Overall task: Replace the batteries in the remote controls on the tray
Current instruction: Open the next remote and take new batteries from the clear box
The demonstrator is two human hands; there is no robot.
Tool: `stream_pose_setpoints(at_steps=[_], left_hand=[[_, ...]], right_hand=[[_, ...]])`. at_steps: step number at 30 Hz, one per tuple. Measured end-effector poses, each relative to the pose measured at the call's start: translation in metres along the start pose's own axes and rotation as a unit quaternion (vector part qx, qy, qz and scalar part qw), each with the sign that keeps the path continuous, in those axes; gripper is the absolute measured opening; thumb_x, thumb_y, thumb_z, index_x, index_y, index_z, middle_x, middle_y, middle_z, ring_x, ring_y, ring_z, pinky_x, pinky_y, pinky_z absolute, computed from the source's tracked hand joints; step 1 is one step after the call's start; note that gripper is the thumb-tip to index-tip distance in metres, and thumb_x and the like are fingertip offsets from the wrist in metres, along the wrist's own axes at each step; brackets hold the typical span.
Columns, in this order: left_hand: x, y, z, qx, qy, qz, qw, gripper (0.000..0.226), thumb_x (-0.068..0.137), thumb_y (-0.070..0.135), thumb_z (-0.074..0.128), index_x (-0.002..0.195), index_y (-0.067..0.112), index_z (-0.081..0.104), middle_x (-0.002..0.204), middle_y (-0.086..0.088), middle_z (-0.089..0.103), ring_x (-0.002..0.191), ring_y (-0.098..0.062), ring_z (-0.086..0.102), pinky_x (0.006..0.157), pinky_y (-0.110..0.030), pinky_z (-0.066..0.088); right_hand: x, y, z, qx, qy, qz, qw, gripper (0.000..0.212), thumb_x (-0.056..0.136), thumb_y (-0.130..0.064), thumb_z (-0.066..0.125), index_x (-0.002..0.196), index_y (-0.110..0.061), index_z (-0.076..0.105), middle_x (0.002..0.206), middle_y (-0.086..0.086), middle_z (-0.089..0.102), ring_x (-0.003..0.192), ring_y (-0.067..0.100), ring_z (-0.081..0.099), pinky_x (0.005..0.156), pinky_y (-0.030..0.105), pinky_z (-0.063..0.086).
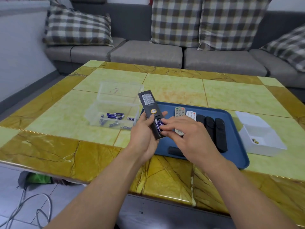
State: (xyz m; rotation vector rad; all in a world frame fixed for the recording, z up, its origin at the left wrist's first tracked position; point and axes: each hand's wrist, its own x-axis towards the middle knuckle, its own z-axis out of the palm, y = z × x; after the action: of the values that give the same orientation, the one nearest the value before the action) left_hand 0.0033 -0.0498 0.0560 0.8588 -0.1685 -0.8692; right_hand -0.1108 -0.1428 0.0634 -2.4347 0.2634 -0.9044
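Observation:
My left hand grips a dark grey remote face down above the table, its battery bay uncovered. Two purple batteries lie in the bay. The fingertips of my right hand press on the right-hand battery. On the blue tray lie a grey remote, a white remote and three black remotes. A small black piece, perhaps the battery cover, lies at the tray's near edge.
A clear plastic box with its lid up holds several purple batteries left of the tray. A white box with small items inside stands right of the tray. A grey sofa with checked cushions lies beyond the tiled table.

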Motion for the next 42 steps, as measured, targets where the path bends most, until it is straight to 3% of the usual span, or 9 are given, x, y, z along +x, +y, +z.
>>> stream_pose_setpoints(at_steps=[3,7,13,19,22,24,27,35,42], left_hand=[[-0.003,0.003,0.001,0.01,-0.017,0.014,1.0,0.037,0.111,0.015,0.032,0.143,0.015,0.049,0.128,-0.016,0.069,0.087,-0.021,0.073,0.054,-0.027,0.054],[-0.005,0.003,0.003,0.034,-0.03,0.046,0.998,0.036,0.11,0.015,0.032,0.143,0.015,0.047,0.128,-0.017,0.068,0.099,-0.03,0.074,0.067,-0.034,0.06],[-0.007,-0.002,0.001,0.073,-0.044,0.061,0.995,0.038,0.11,0.012,0.032,0.147,0.018,0.042,0.129,-0.014,0.068,0.109,-0.034,0.071,0.082,-0.041,0.061],[0.0,-0.007,-0.006,0.094,0.033,0.061,0.993,0.036,0.106,0.0,0.04,0.136,0.018,0.048,0.131,-0.015,0.065,0.105,-0.033,0.073,0.083,-0.045,0.061],[0.006,-0.008,-0.012,0.083,0.105,0.066,0.989,0.03,0.104,-0.004,0.045,0.123,0.018,0.051,0.125,-0.015,0.066,0.099,-0.031,0.075,0.089,-0.043,0.059],[0.009,-0.007,-0.015,0.069,0.117,0.064,0.989,0.03,0.102,-0.005,0.048,0.126,0.014,0.05,0.123,-0.017,0.067,0.098,-0.031,0.075,0.088,-0.041,0.06],[0.009,-0.008,-0.014,0.071,0.11,0.057,0.99,0.031,0.1,-0.006,0.051,0.126,0.012,0.054,0.124,-0.014,0.068,0.098,-0.03,0.075,0.084,-0.037,0.061],[0.012,-0.004,-0.013,0.046,0.109,0.03,0.993,0.025,0.103,0.002,0.05,0.124,0.013,0.057,0.13,-0.011,0.068,0.107,-0.03,0.072,0.097,-0.047,0.055],[0.008,-0.001,-0.012,0.097,0.108,0.014,0.989,0.034,0.108,0.029,0.043,0.136,0.013,0.053,0.117,-0.006,0.074,0.096,-0.025,0.075,0.078,-0.036,0.057]], right_hand=[[0.001,-0.004,0.0,0.032,0.007,0.043,0.999,0.018,0.081,-0.019,0.081,0.097,-0.025,0.081,0.105,-0.01,0.072,0.099,0.005,0.062,0.088,0.022,0.048],[0.003,-0.014,-0.001,0.122,0.011,0.216,0.969,0.014,0.073,-0.026,0.088,0.078,-0.029,0.075,0.088,-0.011,0.07,0.077,0.004,0.063,0.067,0.023,0.05],[0.006,-0.015,-0.005,0.273,-0.038,0.42,0.864,0.042,0.073,-0.026,0.088,0.081,-0.019,0.047,0.072,-0.006,0.073,0.057,0.01,0.061,0.054,0.023,0.04],[0.006,-0.01,-0.002,0.215,-0.047,0.397,0.891,0.031,0.076,-0.035,0.085,0.093,-0.017,0.065,0.078,-0.004,0.076,0.064,0.008,0.07,0.06,0.017,0.05],[0.006,0.007,-0.01,-0.015,-0.086,0.361,0.929,0.019,0.08,-0.047,0.079,0.09,-0.032,0.073,0.087,-0.012,0.071,0.08,0.01,0.067,0.069,0.03,0.054],[0.0,0.012,-0.013,-0.176,-0.163,0.362,0.901,0.019,0.079,-0.054,0.076,0.09,-0.039,0.073,0.099,-0.011,0.068,0.089,0.014,0.064,0.067,0.03,0.048],[-0.011,0.015,-0.007,-0.244,-0.247,0.362,0.865,0.035,0.077,-0.057,0.077,0.105,-0.039,0.069,0.111,-0.006,0.065,0.1,0.018,0.063,0.068,0.03,0.042],[-0.011,0.015,-0.005,-0.215,-0.198,0.338,0.895,0.021,0.078,-0.045,0.08,0.082,-0.031,0.066,0.09,-0.01,0.066,0.081,0.015,0.063,0.064,0.029,0.047],[-0.007,0.012,-0.021,0.084,-0.098,0.293,0.947,0.004,0.091,-0.036,0.069,0.09,-0.036,0.065,0.08,-0.006,0.071,0.077,0.013,0.067,0.07,0.035,0.055]])
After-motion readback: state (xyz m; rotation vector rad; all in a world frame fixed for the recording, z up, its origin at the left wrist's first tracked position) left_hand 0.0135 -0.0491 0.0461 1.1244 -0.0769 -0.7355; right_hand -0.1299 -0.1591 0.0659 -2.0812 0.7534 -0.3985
